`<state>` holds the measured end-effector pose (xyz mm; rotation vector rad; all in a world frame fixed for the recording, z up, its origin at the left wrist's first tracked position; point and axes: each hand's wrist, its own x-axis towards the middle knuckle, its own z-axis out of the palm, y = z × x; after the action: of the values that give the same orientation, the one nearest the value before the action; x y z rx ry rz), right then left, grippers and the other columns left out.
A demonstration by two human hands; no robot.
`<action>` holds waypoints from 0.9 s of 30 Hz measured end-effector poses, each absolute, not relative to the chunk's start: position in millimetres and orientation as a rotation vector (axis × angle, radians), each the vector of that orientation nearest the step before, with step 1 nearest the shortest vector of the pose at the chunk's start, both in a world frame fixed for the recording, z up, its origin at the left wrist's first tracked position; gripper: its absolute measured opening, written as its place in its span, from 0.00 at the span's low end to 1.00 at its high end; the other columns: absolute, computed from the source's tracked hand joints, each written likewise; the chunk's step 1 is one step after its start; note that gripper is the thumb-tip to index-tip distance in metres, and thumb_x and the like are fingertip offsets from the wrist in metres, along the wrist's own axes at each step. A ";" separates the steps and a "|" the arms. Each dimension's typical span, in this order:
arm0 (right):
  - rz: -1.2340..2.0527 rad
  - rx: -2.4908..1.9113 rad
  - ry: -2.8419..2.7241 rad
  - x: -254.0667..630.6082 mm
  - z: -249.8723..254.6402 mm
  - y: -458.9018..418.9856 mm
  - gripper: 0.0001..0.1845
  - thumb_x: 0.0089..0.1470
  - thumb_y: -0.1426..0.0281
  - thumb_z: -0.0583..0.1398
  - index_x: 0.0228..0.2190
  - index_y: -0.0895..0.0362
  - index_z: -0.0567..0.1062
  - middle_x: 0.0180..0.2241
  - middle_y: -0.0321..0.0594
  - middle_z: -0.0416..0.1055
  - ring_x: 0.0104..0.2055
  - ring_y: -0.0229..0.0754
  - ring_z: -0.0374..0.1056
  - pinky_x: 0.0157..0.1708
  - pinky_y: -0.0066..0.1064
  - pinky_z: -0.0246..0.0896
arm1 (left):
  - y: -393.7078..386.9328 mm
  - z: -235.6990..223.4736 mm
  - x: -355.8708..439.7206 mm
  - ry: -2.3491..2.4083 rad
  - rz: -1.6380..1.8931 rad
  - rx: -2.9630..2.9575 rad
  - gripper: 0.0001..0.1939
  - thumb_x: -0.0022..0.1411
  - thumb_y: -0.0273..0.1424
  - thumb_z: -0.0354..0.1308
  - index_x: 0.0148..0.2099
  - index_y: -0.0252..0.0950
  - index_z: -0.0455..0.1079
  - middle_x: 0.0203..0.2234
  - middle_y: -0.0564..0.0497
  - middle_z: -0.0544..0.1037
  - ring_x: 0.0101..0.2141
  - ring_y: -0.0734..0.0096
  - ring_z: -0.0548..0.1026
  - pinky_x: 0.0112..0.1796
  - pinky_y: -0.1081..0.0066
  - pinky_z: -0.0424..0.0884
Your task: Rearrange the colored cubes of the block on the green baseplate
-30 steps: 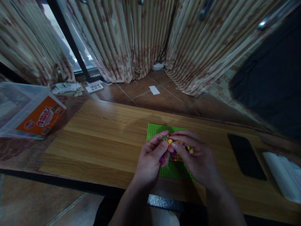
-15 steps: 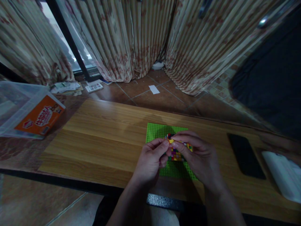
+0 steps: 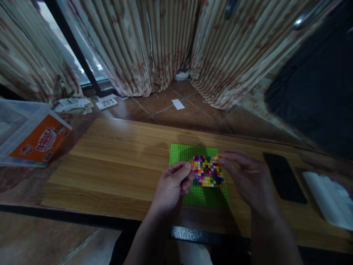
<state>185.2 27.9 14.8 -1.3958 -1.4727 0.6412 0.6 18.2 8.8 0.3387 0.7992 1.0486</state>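
While one clear plastic bin (image 3: 27,127) with an orange label (image 3: 41,140) stood beyond the left end, the smooth, wood-grained tabletop (image 3: 118,158) ran toward two bare hands. The left hand (image 3: 168,184), nearly where it had been half a second earlier, had its fingers clamped on a small orange piece (image 3: 192,165) at the left edge of a brick panel (image 3: 208,171). That single, roughly rectangular panel, made of many tiny bricks in red, yellow, purple, green and white, too small to count, was over the middle of one green studded baseplate (image 3: 201,198); largely covered by the hands before, it now showed almost whole. The right hand (image 3: 253,180) had drawn away from the left, its fingers pinched on one yellow piece (image 3: 216,157) at the panel's upper right corner; whether that piece was seated could not be told. Farther right lay one flat black slab (image 3: 284,176) with rounded corners and one pale, blocky object (image 3: 325,195).
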 end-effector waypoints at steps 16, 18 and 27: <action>0.283 -1.482 -1.806 174.5 -7.5 36.2 0.04 0.55 0.68 0.65 0.30 0.49 0.82 0.40 0.41 0.74 0.46 0.49 0.68 0.45 0.43 0.65 | 20.8 3.7 -0.7 0.853 1.096 0.328 0.14 0.50 0.35 0.69 0.32 0.30 0.72 0.21 0.57 0.68 0.15 0.88 0.56 0.16 0.81 0.45; 0.253 -1.490 -1.807 173.8 -9.3 37.3 0.04 0.55 0.68 0.65 0.30 0.50 0.82 0.41 0.41 0.74 0.47 0.50 0.67 0.46 0.44 0.65 | 20.8 3.1 -1.2 0.851 1.091 0.334 0.14 0.50 0.35 0.69 0.32 0.30 0.72 0.21 0.57 0.68 0.15 0.88 0.56 0.16 0.81 0.45; 0.262 -1.507 -1.770 174.2 -13.8 43.1 0.04 0.52 0.66 0.68 0.30 0.52 0.79 0.40 0.42 0.75 0.47 0.49 0.69 0.47 0.45 0.65 | 20.8 4.7 0.3 0.866 1.096 0.333 0.14 0.50 0.36 0.69 0.32 0.30 0.72 0.21 0.57 0.68 0.15 0.88 0.55 0.16 0.80 0.44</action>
<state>174.2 43.1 -13.8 -1.5075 -1.7702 0.2622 0.3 20.8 4.7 0.3335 0.8665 1.0960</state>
